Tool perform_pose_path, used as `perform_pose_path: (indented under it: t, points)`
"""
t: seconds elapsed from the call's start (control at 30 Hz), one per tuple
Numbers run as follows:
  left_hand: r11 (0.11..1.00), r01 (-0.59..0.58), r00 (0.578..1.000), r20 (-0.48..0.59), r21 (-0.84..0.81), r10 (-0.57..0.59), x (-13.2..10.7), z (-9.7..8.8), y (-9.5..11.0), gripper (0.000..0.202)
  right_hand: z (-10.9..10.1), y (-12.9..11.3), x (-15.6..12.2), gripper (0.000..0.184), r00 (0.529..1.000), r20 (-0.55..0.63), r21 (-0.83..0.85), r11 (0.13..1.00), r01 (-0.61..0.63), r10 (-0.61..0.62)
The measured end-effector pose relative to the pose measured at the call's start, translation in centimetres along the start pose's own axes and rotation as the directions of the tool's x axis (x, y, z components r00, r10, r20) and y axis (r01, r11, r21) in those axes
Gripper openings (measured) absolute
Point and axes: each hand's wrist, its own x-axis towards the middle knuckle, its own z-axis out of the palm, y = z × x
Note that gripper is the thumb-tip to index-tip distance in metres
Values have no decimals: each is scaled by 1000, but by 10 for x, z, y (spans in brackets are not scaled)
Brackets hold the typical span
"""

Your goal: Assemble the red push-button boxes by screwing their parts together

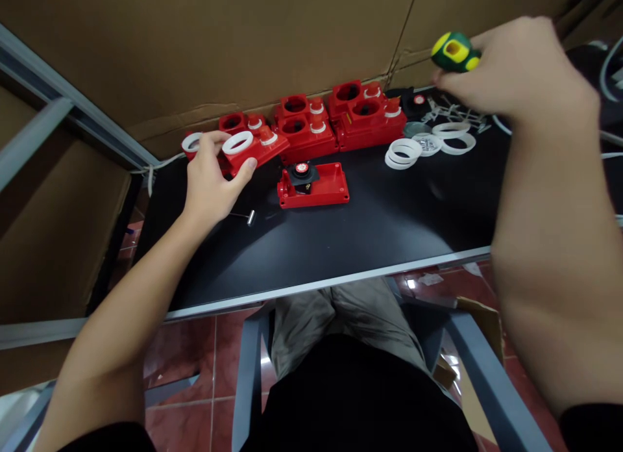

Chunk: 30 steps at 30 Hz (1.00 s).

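Observation:
My left hand [211, 179] is closed on a red box cover [256, 156], thumb at its near edge. The cover carries a white ring [237, 143] around its round opening and a small orange-red lamp dome. High on the right, my right hand [520, 75] is wrapped round a screwdriver [455, 52] with a green and yellow handle; its shaft is hidden. On the table between my hands lies an open red box base [327, 191]. A black part with a red and white round label [302, 169] sits in its left end.
Several assembled red boxes [311, 130] line the back by the cardboard wall [267, 43]. White rings [403, 153] and loose metal pieces [450, 111] lie at the right. A small metal cylinder [251, 218] rests near my left hand. The table's pale front edge [331, 283] runs before my lap.

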Motion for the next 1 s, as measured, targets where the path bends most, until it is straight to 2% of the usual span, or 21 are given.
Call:
perform_pose_path:
  t: [0.03,0.07,0.13,0.17,0.23,0.33,0.4,0.47,0.67,0.8,0.9,1.0]
  points:
    - [1000,6,1000,0,-5,-6,0,0,-1,68,-4,-16,-7,69,1000,-10,-9,1000,10,-10]
    - [1000,13,1000,-1,-11,-13,0,1,-1,68,-7,-33,-16,60,998,35,36,998,42,-44]
    - [999,30,1000,-4,-26,-30,-1,0,0,68,-6,-68,-38,38,975,79,235,954,184,-208]
    - [999,43,999,-4,-31,-43,-1,-1,2,69,-2,-83,-50,33,953,121,290,928,233,-277]
    - [996,88,996,21,-18,-87,0,-4,10,70,10,-107,-74,30,905,176,357,882,308,-388]
    - [982,180,978,99,50,-185,2,-10,24,69,35,-126,-99,39,808,254,475,796,375,-532]
    - [975,208,968,129,76,-217,4,-13,31,70,48,-130,-108,39,790,281,456,800,390,-545]
    - [975,208,967,136,78,-217,5,-14,33,71,56,-132,-110,35,792,288,449,806,384,-538]
    - [983,156,978,122,95,-167,4,-11,27,68,62,-134,-110,21,805,234,540,762,358,-545]
    - [984,146,980,117,98,-158,3,-11,25,68,66,-136,-112,24,800,199,561,735,381,-566]
    - [983,153,977,136,99,-165,3,-11,23,70,60,-137,-111,24,825,146,590,718,369,-545]
    - [986,140,976,153,90,-153,3,-11,21,69,40,-126,-99,25,846,80,604,701,380,-527]
